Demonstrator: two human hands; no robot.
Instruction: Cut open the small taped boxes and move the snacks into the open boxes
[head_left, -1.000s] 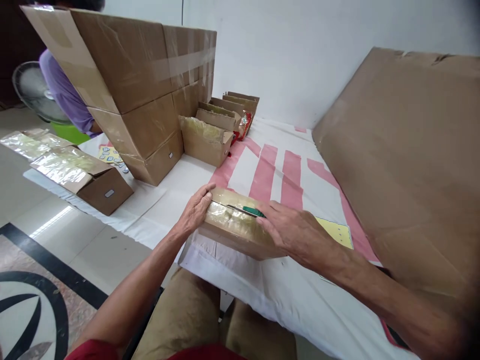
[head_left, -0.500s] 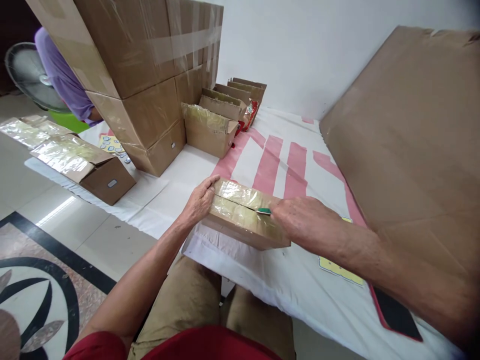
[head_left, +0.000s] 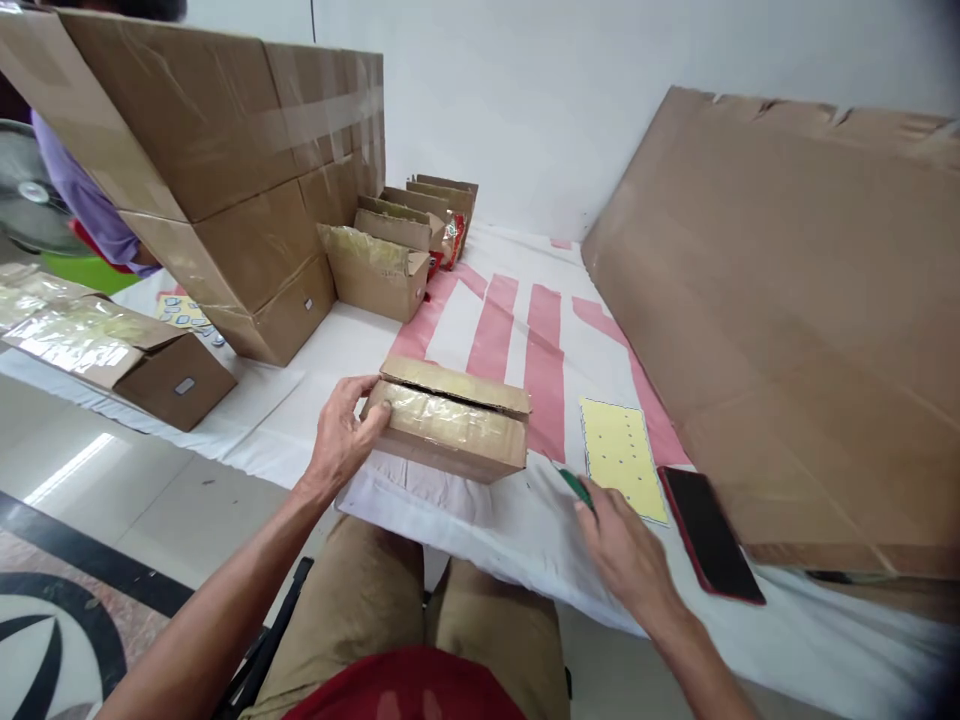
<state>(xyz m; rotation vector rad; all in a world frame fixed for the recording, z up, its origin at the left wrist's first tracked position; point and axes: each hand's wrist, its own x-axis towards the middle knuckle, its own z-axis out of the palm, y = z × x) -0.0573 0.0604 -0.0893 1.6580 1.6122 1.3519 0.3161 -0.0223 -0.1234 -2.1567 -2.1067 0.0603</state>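
A small taped cardboard box (head_left: pixel 450 455) rests near the table's front edge. Its top shows a dark gap along the seam between the two flaps, with clear tape over them. My left hand (head_left: pixel 346 425) grips the box's left end, thumb on the top flap and fingers behind. Right of the box, my right hand (head_left: pixel 619 535) is closed on a green-handled cutter (head_left: pixel 576 487), its thin blade pointing toward the box but apart from it. What lies inside the box is hidden.
A yellow dotted card (head_left: pixel 622 455) and a black phone with a red edge (head_left: pixel 712 535) lie at right, beside a large cardboard sheet (head_left: pixel 787 330). Stacked cartons (head_left: pixel 217 130), opened boxes (head_left: pixel 375 275) and a taped box (head_left: pixel 176 385) stand left. A person in a purple sleeve (head_left: pixel 82 195) is behind.
My right hand has drawn the cutter away from the box top, rightward and down to the table side. The seam has parted into a visible gap. My left thumb now lies over the flap.
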